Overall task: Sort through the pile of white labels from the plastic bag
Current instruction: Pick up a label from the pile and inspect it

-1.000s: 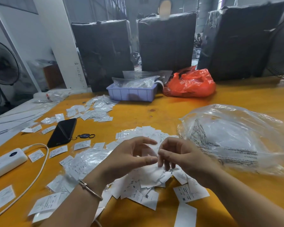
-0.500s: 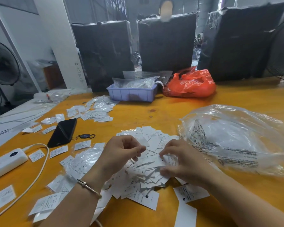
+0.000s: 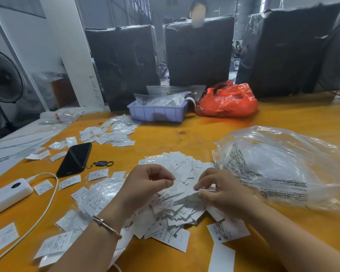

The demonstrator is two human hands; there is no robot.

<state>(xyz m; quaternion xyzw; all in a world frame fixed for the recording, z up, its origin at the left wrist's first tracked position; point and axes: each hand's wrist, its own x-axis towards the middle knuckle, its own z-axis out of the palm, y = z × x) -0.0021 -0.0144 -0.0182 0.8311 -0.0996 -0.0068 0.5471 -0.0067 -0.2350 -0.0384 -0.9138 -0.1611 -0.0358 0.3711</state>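
A loose pile of white labels [image 3: 177,211] printed with size letters lies on the orange table [image 3: 185,138] in front of me. My left hand [image 3: 145,185] hovers over the pile's left side, thumb and forefinger pinching a label. My right hand [image 3: 218,191] sits on the pile's right side and pinches the edge of a white label between thumb and fingers. The clear plastic bag [image 3: 279,165], crumpled and printed with black text, lies just right of the pile.
A black phone [image 3: 75,159] with a key fob, a white power bank [image 3: 6,195] with cable, scattered labels and small clear sleeves lie to the left. A lilac tray [image 3: 157,113] and an orange bag [image 3: 227,101] stand at the back. A person sits behind dark covered stacks.
My hands came down from a raised pinch onto the pile and spread apart. Each now pinches a label at the pile's top.
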